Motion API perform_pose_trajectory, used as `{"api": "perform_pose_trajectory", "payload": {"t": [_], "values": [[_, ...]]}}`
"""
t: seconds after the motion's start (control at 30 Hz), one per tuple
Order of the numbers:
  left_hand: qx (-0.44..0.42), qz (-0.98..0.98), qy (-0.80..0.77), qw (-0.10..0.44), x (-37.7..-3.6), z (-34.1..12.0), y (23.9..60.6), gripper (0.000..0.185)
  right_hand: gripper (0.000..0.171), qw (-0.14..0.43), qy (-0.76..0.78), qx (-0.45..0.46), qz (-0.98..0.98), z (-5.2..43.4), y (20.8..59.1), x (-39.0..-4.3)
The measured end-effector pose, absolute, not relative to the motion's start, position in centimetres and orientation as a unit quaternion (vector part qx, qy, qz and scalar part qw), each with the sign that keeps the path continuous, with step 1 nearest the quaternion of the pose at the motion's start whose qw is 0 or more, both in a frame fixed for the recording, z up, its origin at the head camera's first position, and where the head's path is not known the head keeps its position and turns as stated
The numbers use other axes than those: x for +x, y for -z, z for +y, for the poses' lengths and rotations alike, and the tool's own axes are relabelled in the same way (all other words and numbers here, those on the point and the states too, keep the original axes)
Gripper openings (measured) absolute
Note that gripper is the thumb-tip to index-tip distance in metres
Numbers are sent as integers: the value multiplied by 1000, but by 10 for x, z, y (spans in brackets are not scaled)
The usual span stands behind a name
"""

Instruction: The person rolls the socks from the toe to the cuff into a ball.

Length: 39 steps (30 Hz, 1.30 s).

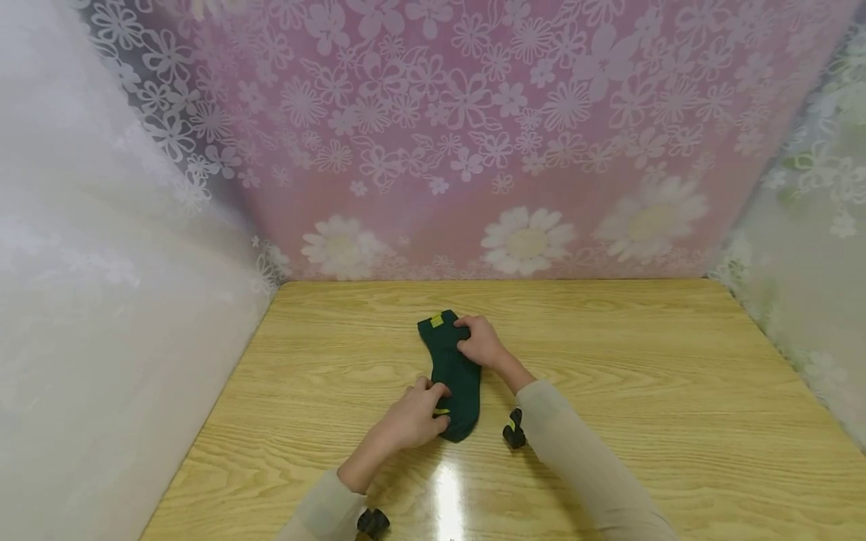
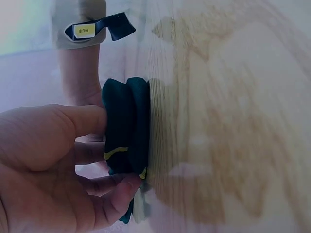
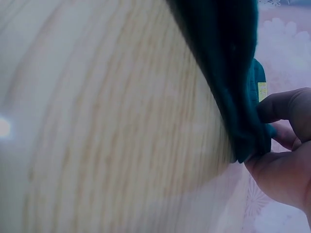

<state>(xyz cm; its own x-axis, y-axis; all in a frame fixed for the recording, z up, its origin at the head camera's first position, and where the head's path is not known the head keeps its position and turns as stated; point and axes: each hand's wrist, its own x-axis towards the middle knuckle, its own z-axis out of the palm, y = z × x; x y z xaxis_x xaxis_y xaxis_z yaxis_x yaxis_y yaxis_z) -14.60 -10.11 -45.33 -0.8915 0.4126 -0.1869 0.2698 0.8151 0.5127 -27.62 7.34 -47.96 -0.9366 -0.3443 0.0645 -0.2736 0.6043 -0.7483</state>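
A pair of dark green socks (image 1: 455, 376) lies stacked on the wooden table, cuffs toward the far side and toes toward me. A yellow label (image 1: 437, 321) marks the cuff end. My left hand (image 1: 416, 417) grips the left edge near the toe end; the left wrist view shows two sock layers (image 2: 127, 121) between thumb and fingers, with thin yellow stripes. At the cuff end, my right hand (image 1: 483, 344) pinches the right edge. In the right wrist view, its finger and thumb (image 3: 272, 165) meet the green fabric (image 3: 228, 73); the other fingertips are partly hidden.
The wood-grain table (image 1: 643, 361) reaches back to a pink floral backdrop (image 1: 433, 150). Pale sheets (image 1: 101, 315) hang at both sides. Black wrist mounts (image 1: 514, 430) sit at the sleeves. Light glares off the table (image 1: 448, 496) in front.
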Motion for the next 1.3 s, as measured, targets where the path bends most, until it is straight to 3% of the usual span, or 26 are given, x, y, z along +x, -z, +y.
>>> {"api": "perform_pose_trajectory", "payload": {"t": [0.8,1.3], "values": [[239,909,-286,187,-154,-80,447,37,46,38,422,-146,894,120,483,-278],[280,924,-242,99,-151,-83,440,29,42,5,377,-171,910,133,468,-236]]}}
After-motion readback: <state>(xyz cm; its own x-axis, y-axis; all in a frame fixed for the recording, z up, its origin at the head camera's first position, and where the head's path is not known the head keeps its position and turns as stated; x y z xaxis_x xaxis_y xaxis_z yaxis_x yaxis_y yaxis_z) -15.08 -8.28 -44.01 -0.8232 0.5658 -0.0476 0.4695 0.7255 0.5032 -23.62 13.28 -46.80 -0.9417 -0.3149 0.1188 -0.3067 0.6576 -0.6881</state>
